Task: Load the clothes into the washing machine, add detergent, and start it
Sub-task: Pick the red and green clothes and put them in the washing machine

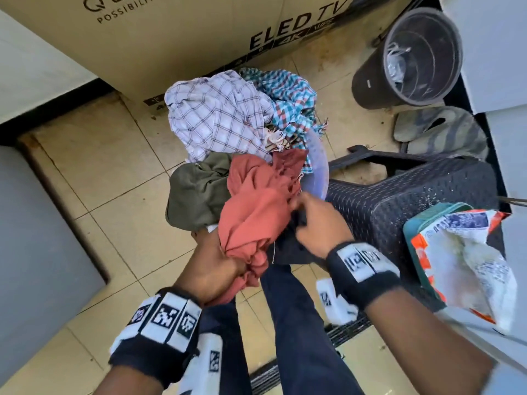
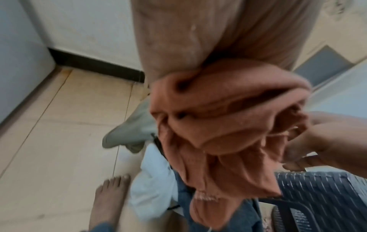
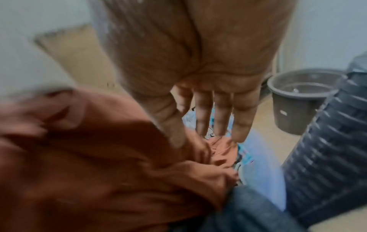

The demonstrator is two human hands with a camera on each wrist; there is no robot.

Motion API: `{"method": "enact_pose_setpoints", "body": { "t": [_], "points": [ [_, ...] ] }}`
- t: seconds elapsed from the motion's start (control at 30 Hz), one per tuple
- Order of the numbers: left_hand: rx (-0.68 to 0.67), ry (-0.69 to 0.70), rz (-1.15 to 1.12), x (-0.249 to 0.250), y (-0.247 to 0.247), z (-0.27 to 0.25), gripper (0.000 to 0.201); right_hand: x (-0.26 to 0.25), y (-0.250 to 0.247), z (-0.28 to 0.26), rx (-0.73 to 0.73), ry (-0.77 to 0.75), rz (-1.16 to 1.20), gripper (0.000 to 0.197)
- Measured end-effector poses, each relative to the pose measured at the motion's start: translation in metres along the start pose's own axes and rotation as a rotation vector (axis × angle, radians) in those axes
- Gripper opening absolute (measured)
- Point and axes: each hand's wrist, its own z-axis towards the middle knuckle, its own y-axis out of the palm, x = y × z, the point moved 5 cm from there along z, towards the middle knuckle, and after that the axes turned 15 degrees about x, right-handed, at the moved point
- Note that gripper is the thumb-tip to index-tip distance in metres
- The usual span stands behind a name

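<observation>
A heap of clothes fills a translucent purple basin (image 1: 320,172): a pale checked shirt (image 1: 216,115), a teal checked cloth (image 1: 291,101), an olive garment (image 1: 196,192) and a rust-red cloth (image 1: 256,201). My left hand (image 1: 235,266) grips a bunched end of the red cloth (image 2: 218,117) in its fist. My right hand (image 1: 299,212) reaches over the pile with straight fingers (image 3: 204,116), their tips touching the red cloth (image 3: 99,157). Dark blue jeans (image 1: 288,309) hang down from the pile. An opened detergent bag (image 1: 462,260) lies at the right.
The basin sits on a dark woven plastic stool (image 1: 413,195). Behind it a large cardboard TV box (image 1: 199,38) leans on the wall. A dark bucket (image 1: 413,58) and worn slippers (image 1: 442,132) are on the tiled floor at the right. My bare foot (image 2: 107,200) stands near the stool.
</observation>
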Motion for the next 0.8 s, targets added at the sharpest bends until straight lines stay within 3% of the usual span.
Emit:
{"method": "enact_pose_setpoints", "body": {
  "t": [0.03,0.1,0.17,0.2,0.27,0.37,0.4,0.47,0.5,0.57,0.67,0.73,0.8],
  "points": [
    [-0.045,0.013,0.013,0.002,-0.001,-0.004,0.035,0.003,0.007,0.012,-0.012,-0.050,-0.090,0.074],
    [-0.094,-0.006,0.030,0.006,-0.008,-0.008,0.023,0.003,0.031,0.028,-0.192,-0.146,-0.211,0.116],
    [-0.103,-0.027,0.028,0.012,-0.016,-0.014,0.021,-0.007,0.052,0.036,-0.334,-0.260,-0.290,0.128],
    [-0.075,-0.011,0.040,0.015,-0.021,-0.016,0.025,-0.013,0.059,0.035,-0.387,-0.301,-0.307,0.122],
    [0.091,0.061,0.061,0.019,-0.036,-0.014,0.035,-0.026,0.065,0.032,-0.441,-0.292,-0.246,0.087],
    [0.428,0.158,0.024,0.015,-0.066,-0.001,0.022,-0.024,0.062,0.030,-0.289,-0.025,0.128,0.016],
    [0.552,0.199,0.043,0.009,-0.077,0.006,0.016,-0.018,0.060,0.028,-0.229,0.119,0.279,0.007],
    [0.724,0.235,0.116,-0.004,-0.090,0.017,0.025,-0.009,0.054,0.023,-0.106,0.356,0.536,0.017],
    [0.741,0.228,0.149,-0.011,-0.091,0.021,0.038,-0.011,0.050,0.017,-0.054,0.406,0.603,0.026],
    [0.645,0.155,0.034,-0.020,-0.079,0.026,0.059,-0.032,0.045,-0.003,-0.063,0.363,0.687,0.029],
    [0.374,0.084,-0.205,-0.019,-0.044,0.025,0.056,-0.082,0.048,-0.046,-0.327,0.140,0.744,0.011],
    [0.390,0.069,-0.234,-0.027,-0.045,0.024,0.062,-0.100,0.054,-0.068,-0.543,0.063,0.761,0.023],
    [0.513,0.035,-0.227,-0.041,-0.064,0.024,0.077,-0.102,0.059,-0.075,-0.656,0.023,0.772,0.037]
  ]
}}
